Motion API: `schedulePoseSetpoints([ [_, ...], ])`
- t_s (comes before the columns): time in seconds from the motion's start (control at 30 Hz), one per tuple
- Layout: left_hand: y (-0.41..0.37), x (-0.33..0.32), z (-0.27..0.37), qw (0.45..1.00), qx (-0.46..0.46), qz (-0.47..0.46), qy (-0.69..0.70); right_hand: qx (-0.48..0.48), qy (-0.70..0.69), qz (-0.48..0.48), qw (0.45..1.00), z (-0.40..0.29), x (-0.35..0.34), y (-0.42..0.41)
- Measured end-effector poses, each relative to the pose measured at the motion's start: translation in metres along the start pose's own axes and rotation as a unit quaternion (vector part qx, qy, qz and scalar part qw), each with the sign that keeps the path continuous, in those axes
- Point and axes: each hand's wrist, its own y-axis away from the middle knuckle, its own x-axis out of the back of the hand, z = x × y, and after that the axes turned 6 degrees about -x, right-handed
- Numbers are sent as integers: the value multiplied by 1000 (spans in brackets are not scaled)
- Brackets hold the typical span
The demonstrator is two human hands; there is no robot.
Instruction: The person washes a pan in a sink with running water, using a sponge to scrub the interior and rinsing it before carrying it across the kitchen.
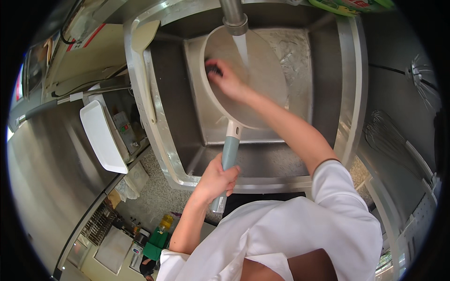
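Observation:
My left hand grips the blue-grey handle of a frying pan with a pale rim. The pan is held tilted over the stainless steel sink, its inside facing up. A stream of water falls into it from the metal faucet. Inside the pan, my right hand presses a dark scrubber against the left part of the wall. Blur and my fingers partly hide the scrubber, so its exact kind is unclear.
A cream spatula lies along the sink's left rim. Further left, a white tray rests by a steel counter. Wire whisks hang at the right. A green plastic container stands behind the sink's far right corner.

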Motion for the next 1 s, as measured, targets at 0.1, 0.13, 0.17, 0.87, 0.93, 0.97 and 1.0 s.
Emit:
schedulePoseSetpoints([
  [0.1, 3, 7, 4, 999, 9, -3, 37, -173, -129, -225, 950, -42, 33, 80],
  [0.13, 5, 10, 6, 999, 8, -7, 48, -183, -87, -305, 931, -28, 60, 94],
  [0.17, 8, 11, 9, 999, 5, -10, 38, -144, 114, -331, 925, -1, 92, 105],
  [0.87, 140, -20, 48, 994, -17, 65, -82, -8, 328, -11, 945, 14, 66, 110],
  [0.93, 126, -10, 31, 999, -17, 23, -24, -83, 179, -162, 967, -15, 45, 130],
  [0.97, 121, -4, 25, 1000, -15, -3, 7, -120, 72, -236, 962, -59, 43, 139],
  [1.0, 117, -5, 24, 999, -18, -15, 33, -156, -39, -298, 941, -87, 45, 142],
])
